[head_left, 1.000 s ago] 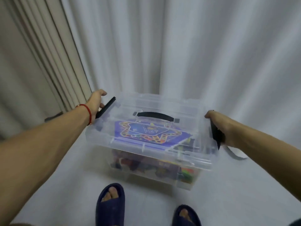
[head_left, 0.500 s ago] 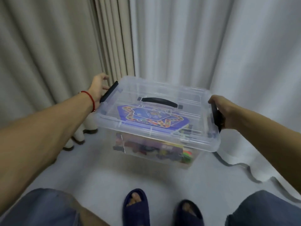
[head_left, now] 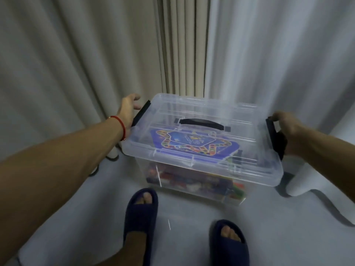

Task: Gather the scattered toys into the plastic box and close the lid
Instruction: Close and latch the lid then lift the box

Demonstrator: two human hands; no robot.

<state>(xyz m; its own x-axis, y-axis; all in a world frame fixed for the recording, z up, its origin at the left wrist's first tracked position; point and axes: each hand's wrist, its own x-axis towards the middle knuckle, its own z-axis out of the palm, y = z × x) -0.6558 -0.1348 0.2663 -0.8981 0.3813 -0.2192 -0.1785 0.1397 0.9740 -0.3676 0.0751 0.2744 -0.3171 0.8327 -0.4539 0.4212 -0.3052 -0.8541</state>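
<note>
Centre of frame: clear plastic box [head_left: 194, 181], lid [head_left: 203, 120] on top, standing on or just above pale floor [head_left: 92, 217]; we cannot tell which. Through walls we see coloured toys [head_left: 192, 179] and blue game board [head_left: 190, 143]. Left hand [head_left: 129, 110], centre left, fingers loosely spread beside black left latch [head_left: 141, 116], holding nothing. Right hand [head_left: 286, 125], centre right, fingers curled on black right latch [head_left: 276, 139]. Curtains [head_left: 76, 54] behind; dark slippers [head_left: 141, 214] at bottom.
</note>
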